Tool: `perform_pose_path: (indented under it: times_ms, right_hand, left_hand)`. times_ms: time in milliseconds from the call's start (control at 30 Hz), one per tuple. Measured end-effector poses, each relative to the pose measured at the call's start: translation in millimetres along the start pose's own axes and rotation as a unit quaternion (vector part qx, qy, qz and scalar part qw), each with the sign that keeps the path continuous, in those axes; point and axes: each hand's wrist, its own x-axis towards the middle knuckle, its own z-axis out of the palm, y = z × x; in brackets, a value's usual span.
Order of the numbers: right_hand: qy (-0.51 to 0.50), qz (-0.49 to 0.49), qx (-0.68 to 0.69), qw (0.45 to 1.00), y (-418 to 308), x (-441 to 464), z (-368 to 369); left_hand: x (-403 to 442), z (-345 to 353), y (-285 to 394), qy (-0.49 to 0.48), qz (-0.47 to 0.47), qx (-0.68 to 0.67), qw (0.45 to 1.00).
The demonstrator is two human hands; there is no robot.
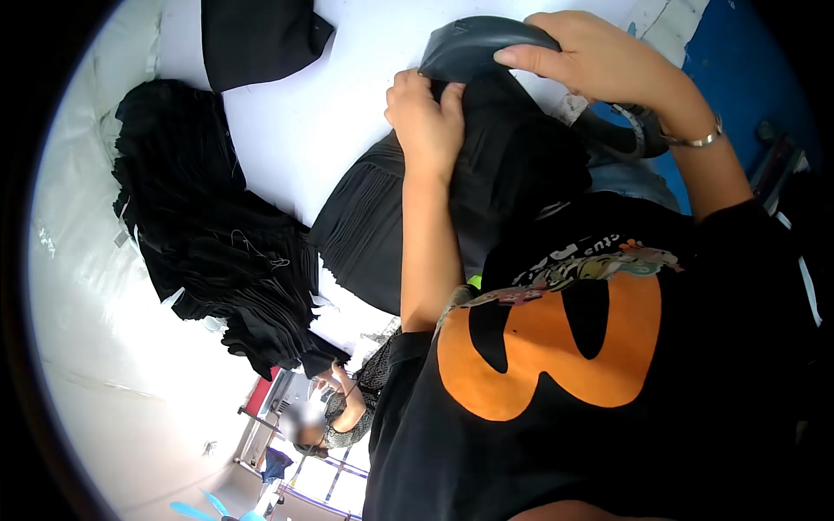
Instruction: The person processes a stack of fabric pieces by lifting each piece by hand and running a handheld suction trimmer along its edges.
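My right hand [556,56] is closed round one end of a dark grey, smooth curved object [478,43], thumb on its near side. The object's other end lies by the fingertips of my left hand [426,117]. My left hand rests at the upper edge of a stack of black fabric pieces [512,148], its fingers bent and pressed on the cloth edge. Many thin layers show along the stack's left side [360,217].
On the white table [278,139] a large heap of black fabric [200,208] lies to the left, with loose threads. A black folded cloth [256,39] is at the top. Another person [347,408] sits beyond the table. Blue surface [738,78] at the right.
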Motion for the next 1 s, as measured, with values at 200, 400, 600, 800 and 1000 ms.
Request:
perform_pose_path:
  times_ms: [200, 400, 600, 800, 1000]
  right_hand:
    - [-0.065, 0.084, 0.067, 0.992, 11.1, -34.5, -29.0]
    - [-0.017, -0.016, 0.132, 0.991, -11.7, 2.8, -17.3]
    - [-0.104, 0.058, 0.086, 0.989, 6.5, -29.3, -27.4]
    - [-0.009, 0.049, 0.127, 0.991, -6.9, -19.0, -27.0]
    - [0.001, -0.139, 0.041, 0.990, 7.9, -19.4, -0.9]
  left_hand:
    - [-1.2, 1.1, -3.7, -0.023, -0.125, -0.336, 0.933]
    - [-7.6, -12.4, 1.9, -0.048, -0.177, -0.446, 0.876]
    - [-7.6, -6.6, -1.8, -0.046, -0.165, -0.440, 0.881]
    - [-23.7, -15.6, -5.4, 0.024, -0.060, -0.381, 0.922]
    - [-23.7, -16.0, 5.2, 0.068, -0.029, -0.347, 0.935]
